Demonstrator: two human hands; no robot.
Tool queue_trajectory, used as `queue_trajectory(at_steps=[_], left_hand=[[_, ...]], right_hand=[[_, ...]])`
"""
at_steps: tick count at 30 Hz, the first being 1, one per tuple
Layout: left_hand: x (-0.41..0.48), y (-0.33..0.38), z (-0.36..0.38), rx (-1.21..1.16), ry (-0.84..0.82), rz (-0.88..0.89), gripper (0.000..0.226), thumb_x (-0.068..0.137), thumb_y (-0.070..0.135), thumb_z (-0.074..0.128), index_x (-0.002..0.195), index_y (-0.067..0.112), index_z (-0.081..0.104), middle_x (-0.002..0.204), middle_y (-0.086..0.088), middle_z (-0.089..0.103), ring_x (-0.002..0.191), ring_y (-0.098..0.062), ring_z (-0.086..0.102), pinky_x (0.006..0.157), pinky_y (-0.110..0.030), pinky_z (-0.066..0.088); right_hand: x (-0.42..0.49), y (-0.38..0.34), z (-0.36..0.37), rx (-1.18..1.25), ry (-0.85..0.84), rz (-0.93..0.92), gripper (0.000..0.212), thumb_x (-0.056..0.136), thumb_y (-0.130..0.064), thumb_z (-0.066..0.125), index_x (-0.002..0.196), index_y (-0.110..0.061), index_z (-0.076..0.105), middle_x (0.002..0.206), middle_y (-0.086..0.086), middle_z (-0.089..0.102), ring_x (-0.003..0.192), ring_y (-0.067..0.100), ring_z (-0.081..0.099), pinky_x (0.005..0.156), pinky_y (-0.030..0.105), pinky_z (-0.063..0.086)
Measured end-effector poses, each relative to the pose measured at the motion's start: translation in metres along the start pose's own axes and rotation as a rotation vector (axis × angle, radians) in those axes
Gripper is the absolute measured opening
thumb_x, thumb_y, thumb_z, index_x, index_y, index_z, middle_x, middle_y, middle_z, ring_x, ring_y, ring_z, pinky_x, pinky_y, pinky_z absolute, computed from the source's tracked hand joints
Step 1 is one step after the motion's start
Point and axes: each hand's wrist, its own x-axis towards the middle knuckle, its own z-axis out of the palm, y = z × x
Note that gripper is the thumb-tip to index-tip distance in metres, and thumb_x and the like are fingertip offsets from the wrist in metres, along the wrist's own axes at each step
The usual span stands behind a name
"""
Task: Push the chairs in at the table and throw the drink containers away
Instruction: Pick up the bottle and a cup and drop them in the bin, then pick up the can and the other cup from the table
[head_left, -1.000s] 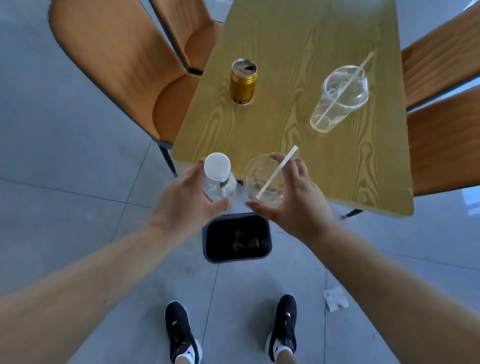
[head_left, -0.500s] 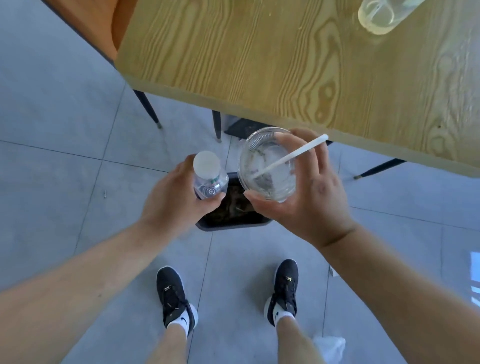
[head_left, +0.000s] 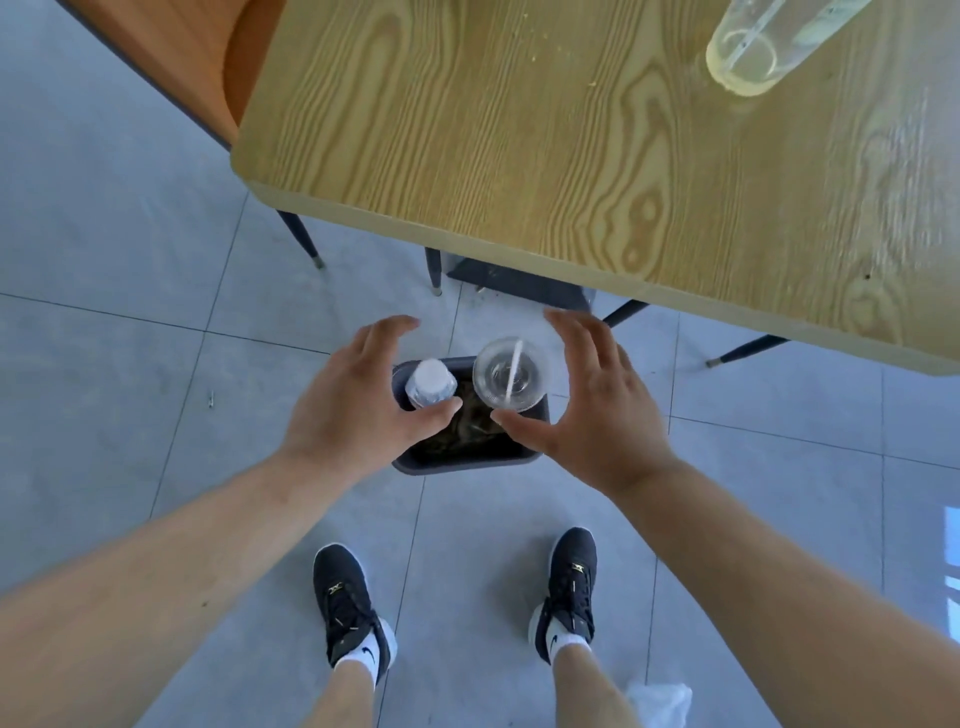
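A: Fingers?
B: Left hand (head_left: 353, 410) spread, fingers (head_left: 387, 332) released, grasping nothing. Right hand (head_left: 587, 415) same, fingers (head_left: 576, 325) splayed and empty.
A: Containers?
B: Bottle (head_left: 430, 383) with white cap and clear cup (head_left: 511, 375) with straw (head_left: 513, 374) sit between the two hands, over the mouth of the bin (head_left: 462, 460), touching neither palm. Can't tell whether they've reached the rubbish inside.
A: Room around the bin?
B: Bin is dark, on the grey tile floor (head_left: 130, 374). Near side of it open floor to the shoes (head_left: 353, 613). Far side: table (head_left: 571, 156) edge overhangs just beyond, dark legs (head_left: 434, 267) beside that rim. Left of bin, bare tiles.
A: Table?
B: Wood grain, crumbs, another clear cup (head_left: 753, 57) at its far right, cut off by the frame.
A: Else?
B: Orange chair (head_left: 208, 57) far left of bin, at the table corner. Crumpled white wrapper (head_left: 660, 701) on floor beside the right shoe.
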Motion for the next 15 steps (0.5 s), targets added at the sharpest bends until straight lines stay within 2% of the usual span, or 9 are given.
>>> queue_trajectory(at_steps=[4, 7, 9, 12, 15], left_hand=[[-0.002, 0.025, -0.03, 0.034, 0.008, 0.06, 0.077, 0.073, 0.077, 0.063, 0.136, 0.036, 0.043, 0.134, 0.013, 0.058, 0.121, -0.014, 0.053, 0.089, -0.032, 0.046], [0.004, 0.056, -0.066, 0.046, 0.064, 0.155, 0.063, 0.077, 0.072, 0.065, 0.126, 0.035, 0.052, 0.12, 0.02, 0.063, 0.111, -0.01, 0.058, 0.085, -0.031, 0.047], [0.014, 0.081, -0.093, 0.045, 0.115, 0.225, 0.055, 0.077, 0.069, 0.066, 0.12, 0.037, 0.054, 0.112, 0.022, 0.064, 0.104, -0.008, 0.061, 0.08, -0.029, 0.046], [0.042, 0.12, -0.135, 0.036, 0.201, 0.306, 0.058, 0.078, 0.069, 0.066, 0.122, 0.034, 0.054, 0.113, 0.017, 0.064, 0.101, -0.011, 0.062, 0.074, -0.031, 0.046], [0.082, 0.154, -0.171, 0.041, 0.259, 0.32, 0.073, 0.076, 0.076, 0.066, 0.132, 0.032, 0.048, 0.124, 0.008, 0.059, 0.104, -0.017, 0.061, 0.074, -0.035, 0.046]], right_hand=[[-0.009, -0.022, -0.031, -0.012, -0.01, -0.036, 0.085, 0.081, -0.071, 0.065, 0.149, -0.027, 0.04, 0.146, -0.006, 0.048, 0.126, 0.019, 0.05, 0.095, 0.037, 0.05], [-0.012, -0.044, -0.069, 0.004, 0.047, -0.111, 0.069, 0.084, -0.066, 0.064, 0.137, -0.023, 0.053, 0.131, -0.003, 0.06, 0.116, 0.021, 0.058, 0.091, 0.038, 0.054], [-0.007, -0.056, -0.102, 0.014, 0.138, -0.163, 0.062, 0.086, -0.063, 0.066, 0.128, -0.019, 0.059, 0.12, -0.002, 0.063, 0.111, 0.022, 0.059, 0.091, 0.032, 0.05], [0.014, -0.065, -0.162, 0.02, 0.316, -0.188, 0.062, 0.085, -0.059, 0.07, 0.126, -0.013, 0.06, 0.118, 0.002, 0.062, 0.111, 0.024, 0.056, 0.098, 0.025, 0.04], [0.044, -0.062, -0.224, 0.028, 0.464, -0.119, 0.075, 0.084, -0.061, 0.071, 0.136, -0.011, 0.053, 0.129, 0.006, 0.058, 0.117, 0.027, 0.056, 0.105, 0.035, 0.042]])
